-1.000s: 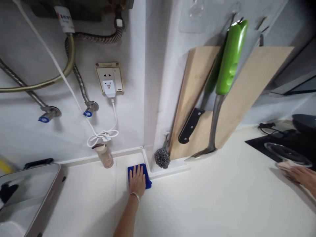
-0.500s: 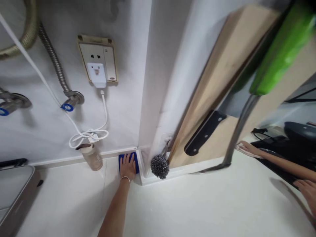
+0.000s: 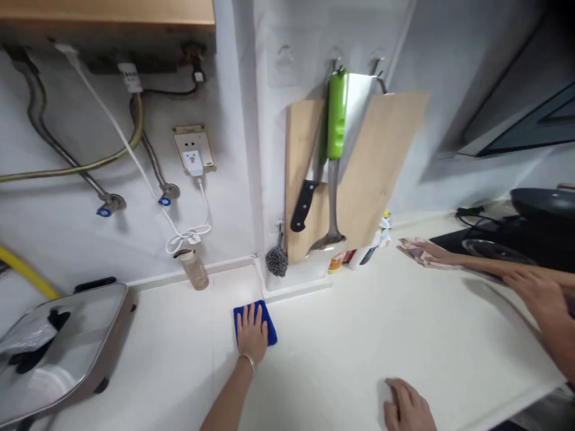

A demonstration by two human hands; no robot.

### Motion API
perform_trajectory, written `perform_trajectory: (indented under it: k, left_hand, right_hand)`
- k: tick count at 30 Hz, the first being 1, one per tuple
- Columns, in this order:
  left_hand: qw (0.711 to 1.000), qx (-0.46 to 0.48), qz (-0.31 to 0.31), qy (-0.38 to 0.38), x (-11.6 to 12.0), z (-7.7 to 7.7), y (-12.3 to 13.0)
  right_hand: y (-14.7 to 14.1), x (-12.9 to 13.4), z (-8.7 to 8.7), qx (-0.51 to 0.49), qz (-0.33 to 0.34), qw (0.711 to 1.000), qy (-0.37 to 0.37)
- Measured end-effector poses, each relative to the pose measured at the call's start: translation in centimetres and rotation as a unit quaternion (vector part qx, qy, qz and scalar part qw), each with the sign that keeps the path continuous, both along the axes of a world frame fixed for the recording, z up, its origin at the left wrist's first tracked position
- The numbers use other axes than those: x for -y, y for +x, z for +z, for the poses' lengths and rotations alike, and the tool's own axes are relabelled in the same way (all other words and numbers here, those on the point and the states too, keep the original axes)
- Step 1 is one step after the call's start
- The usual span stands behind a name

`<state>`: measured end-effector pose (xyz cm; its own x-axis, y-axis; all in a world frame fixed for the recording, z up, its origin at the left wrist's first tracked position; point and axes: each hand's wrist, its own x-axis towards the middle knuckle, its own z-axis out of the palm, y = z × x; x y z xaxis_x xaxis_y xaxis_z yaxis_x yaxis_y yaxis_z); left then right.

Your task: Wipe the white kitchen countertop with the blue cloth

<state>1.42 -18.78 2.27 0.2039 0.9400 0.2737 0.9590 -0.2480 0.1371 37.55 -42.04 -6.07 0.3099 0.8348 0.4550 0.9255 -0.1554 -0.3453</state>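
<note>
Head view: the white countertop point(image 3: 359, 335) fills the lower half of the frame and meets a white wall with a jutting corner near the middle. At the lower left sits a shiny metal appliance point(image 3: 58, 353) with a curved lid. Against the wall at upper centre lean two wooden cutting boards point(image 3: 381, 167), and in front of them hang a green-handled utensil point(image 3: 336, 120) and a black-handled knife point(image 3: 303, 205). Just below the boards, by the corner, rests a steel wool scrubber point(image 3: 276, 261). At the far right of the frame is a black stovetop point(image 3: 503, 245) with a dark pan above it.

The left hand point(image 3: 251, 332) lies flat at lower centre on a blue cloth point(image 3: 268, 323), fingers slightly spread and pressing it to the counter; the cloth sits on the open counter just in front of the wall corner, apart from the scrubber. The right hand point(image 3: 406, 407) rests palm down at the bottom edge, right of centre, its fingers loosely together, holding nothing.

At the right edge another person's hands point(image 3: 534, 293) reach in, one near a pinkish cloth point(image 3: 422, 251) lying on the counter beside the stovetop. Left of the corner stand a small clear bottle point(image 3: 195, 269) and, above it, a wall socket point(image 3: 194, 149) with a white charger and coiled cable.
</note>
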Motion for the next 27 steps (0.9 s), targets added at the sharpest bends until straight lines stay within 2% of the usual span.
perform_trajectory:
  k: [9,12,16,18,20,23,27]
  left_hand:
    - [0.992,0.0,-0.122,0.02,11.7,-1.2,2.6]
    - [0.986,0.0,-0.166,0.016,14.9,-1.3,1.4]
    - [0.985,-0.003,-0.17,0.009,17.6,-1.8,-2.5]
    - [0.988,-0.007,-0.156,0.01,17.6,-1.9,-4.7]
    - [0.99,-0.011,-0.137,0.01,16.5,-1.6,-6.6]
    - [0.995,-0.006,-0.094,0.011,13.1,-0.9,-7.9]
    - [0.999,0.017,-0.038,0.022,7.2,-0.3,-7.3]
  right_hand:
    - [-1.5,0.0,1.3,0.013,-0.007,1.0,0.012]
    - [-1.5,0.2,1.3,0.025,-0.003,1.0,0.012]
    - [-1.5,0.4,1.1,0.034,0.001,0.999,0.003]
    - [-1.5,0.5,1.1,0.033,-0.003,0.999,-0.004]
    - [-1.5,0.5,1.2,0.032,-0.008,0.999,-0.014]
    - [-1.5,0.4,1.2,0.032,-0.021,0.999,-0.025]
    - [-1.0,0.5,0.7,0.017,-0.019,0.999,-0.025]
